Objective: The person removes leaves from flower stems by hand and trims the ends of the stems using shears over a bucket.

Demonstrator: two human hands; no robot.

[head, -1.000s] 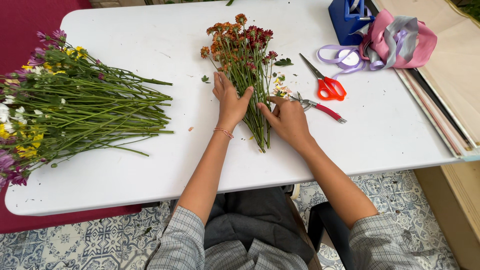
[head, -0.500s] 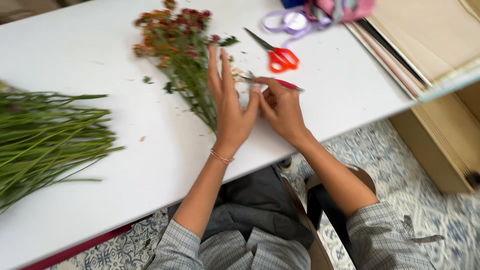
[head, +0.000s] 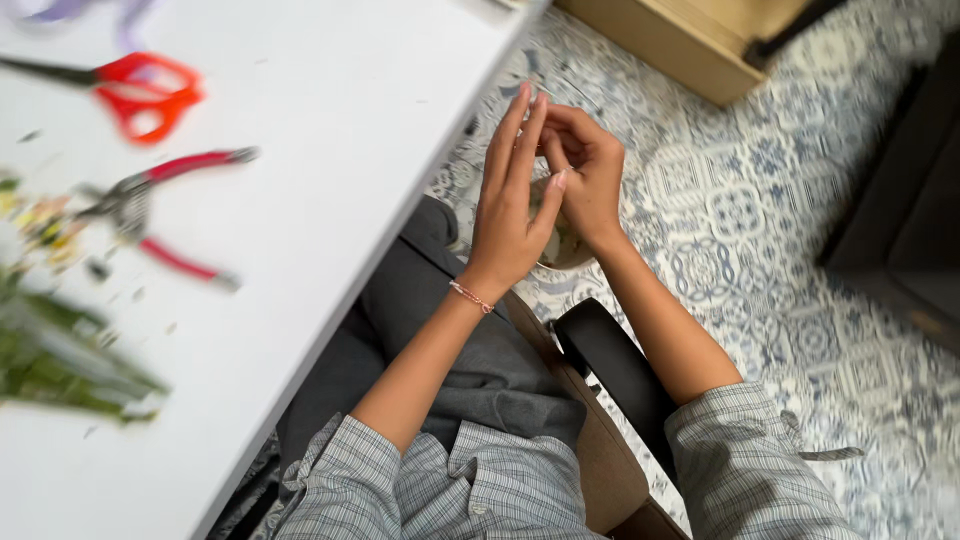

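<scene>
So both hands are off the edge of the counter (head: 330, 120) here, held together out over the patterned tile floor (head: 760, 210). The left hand (head: 510, 205) is flat and stretched out, fingers long and close together pointing away from the body, with a thin bracelet (head: 470, 296) at the wrist. The right hand (head: 585, 180) is curled with its fingertips pressed up against the left one's fingers, like it's pinching or picking at something tiny there, but honestly I can't tell if anything's actually between them, it's too small to see. Right under the hands there's a roundish pale container (head: 562, 245) on the floor, mostly hidden behind them. Back on the white counter, well apart from the hands, there's a pair of red-handled pruners (head: 150, 215) lying open-ish, and red-handled scissors (head: 140, 90) further up near the far edge. Some blurry green stems (head: 70, 360) sit at the left side with little bits of plant scrap (head: 45, 220) scattered around the pruners. The person's in a grey plaid shirt (head: 470, 480), sitting on a chair with a dark armrest (head: 610, 365).
</scene>
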